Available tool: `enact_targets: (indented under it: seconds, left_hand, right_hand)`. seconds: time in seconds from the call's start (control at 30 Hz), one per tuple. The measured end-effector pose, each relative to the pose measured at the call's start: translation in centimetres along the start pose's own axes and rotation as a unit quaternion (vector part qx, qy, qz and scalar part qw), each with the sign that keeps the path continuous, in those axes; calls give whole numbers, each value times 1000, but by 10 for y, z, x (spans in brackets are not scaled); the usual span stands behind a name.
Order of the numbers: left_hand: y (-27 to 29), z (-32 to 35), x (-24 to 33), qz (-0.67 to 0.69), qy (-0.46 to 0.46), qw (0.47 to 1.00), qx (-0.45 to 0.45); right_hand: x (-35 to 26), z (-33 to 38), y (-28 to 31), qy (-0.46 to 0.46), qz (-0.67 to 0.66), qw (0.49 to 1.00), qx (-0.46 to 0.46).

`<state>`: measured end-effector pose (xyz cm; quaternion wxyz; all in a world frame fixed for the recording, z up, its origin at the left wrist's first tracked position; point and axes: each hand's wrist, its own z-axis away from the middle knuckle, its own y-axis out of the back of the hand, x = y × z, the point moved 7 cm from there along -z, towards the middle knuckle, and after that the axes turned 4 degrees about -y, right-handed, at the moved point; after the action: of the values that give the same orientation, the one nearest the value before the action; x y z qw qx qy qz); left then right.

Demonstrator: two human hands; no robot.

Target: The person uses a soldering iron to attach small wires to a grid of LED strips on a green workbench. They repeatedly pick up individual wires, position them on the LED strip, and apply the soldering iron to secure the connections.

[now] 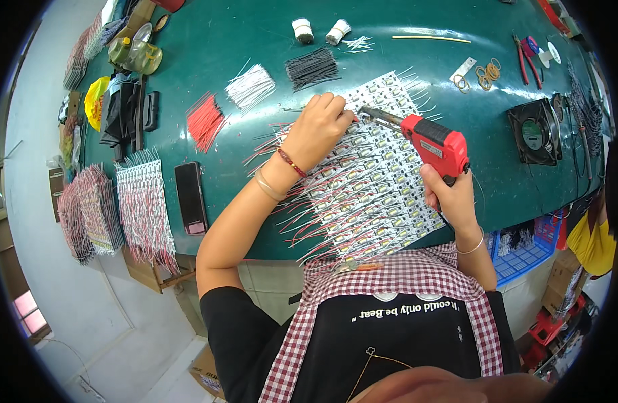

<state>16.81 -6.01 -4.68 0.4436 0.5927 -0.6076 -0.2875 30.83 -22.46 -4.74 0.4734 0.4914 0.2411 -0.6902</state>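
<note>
At white circuit boards (389, 221), hands (319, 124) work (right (457, 200) gripping a soldering gun (438, 143)).

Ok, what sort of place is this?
Probably an electronics assembly workshop: a red soldering gun in the right hand, a white panel of small circuit boards, and piles of red wires, white wires and black wires.

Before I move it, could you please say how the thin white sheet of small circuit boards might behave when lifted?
The sheet is probably light, since it looks thin, and perhaps fairly stiff, as it lies flat. Its red and white wires would likely sway or tangle, since they stick out loosely.
</note>
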Motion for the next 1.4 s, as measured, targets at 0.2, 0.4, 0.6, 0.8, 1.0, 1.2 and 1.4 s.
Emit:
enact_targets:
  seconds: [0.2, 0.4, 0.6, 0.8, 1.0, 1.2, 1.4]
  left_hand:
    - [-1, -1, 1, -7, 2, 1000, -7]
    - [0, -1, 1, -9, 4, 1000, -10]
    - [-2, 0, 1, -10, 1, 1000, -10]
    - [-3, 1, 1, -15, 2, 1000, -10]
    - [-3, -1, 2, -27, -18, 999, -5]
    - [14, -2, 1, -30, 3, 999, 31]
    - [3, 3, 18, 42, 14, 999, 13]
  right_hand:
    - [-1, 2, 2, 6, -28, 1000, 13]
    - [-1, 0, 0, -4, 6, 1000, 11]
    - [-1, 2, 0, 5, 10, 1000, 12]
    - [-7, 6, 5, 22, -63, 998, 9]
    - [-6, 13, 10, 48, -86, 995, -1]
    - [-3, 23, 18, 64, -110, 992, 4]
    - [9, 29, 16, 36, -78, 996, -7]
